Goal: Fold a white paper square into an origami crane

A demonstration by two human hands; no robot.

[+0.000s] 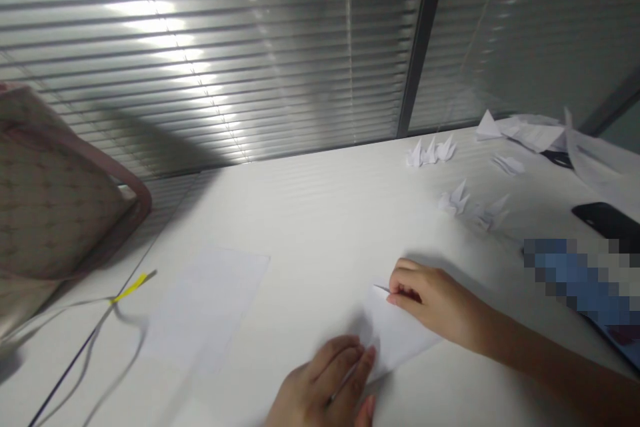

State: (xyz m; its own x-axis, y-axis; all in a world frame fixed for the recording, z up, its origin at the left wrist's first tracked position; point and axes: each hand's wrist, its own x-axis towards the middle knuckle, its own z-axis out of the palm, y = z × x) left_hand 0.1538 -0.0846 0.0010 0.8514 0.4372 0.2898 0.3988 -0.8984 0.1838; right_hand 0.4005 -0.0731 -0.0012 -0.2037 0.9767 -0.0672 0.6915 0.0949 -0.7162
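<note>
A folded sheet of white paper (397, 337) lies on the table before me, one corner lifted a little. My right hand (435, 303) pinches its upper edge between thumb and fingertips. At the lower left edge of the paper, my left hand (330, 380) presses down with curled fingers held close together. The thumb of that hand is partly cut off by the bottom of the view. To the left, a flat, uncreased-looking sheet of white paper (210, 307) rests apart from both hands.
Several folded paper cranes (455, 199) stand at the back right. Behind them are a folded paper piece (507, 164) and loose papers (535, 130). A black phone-like object (607, 220) and a blurred-out screen (580, 280) lie right. A bag (60, 193) and cables (93, 340) occupy the left.
</note>
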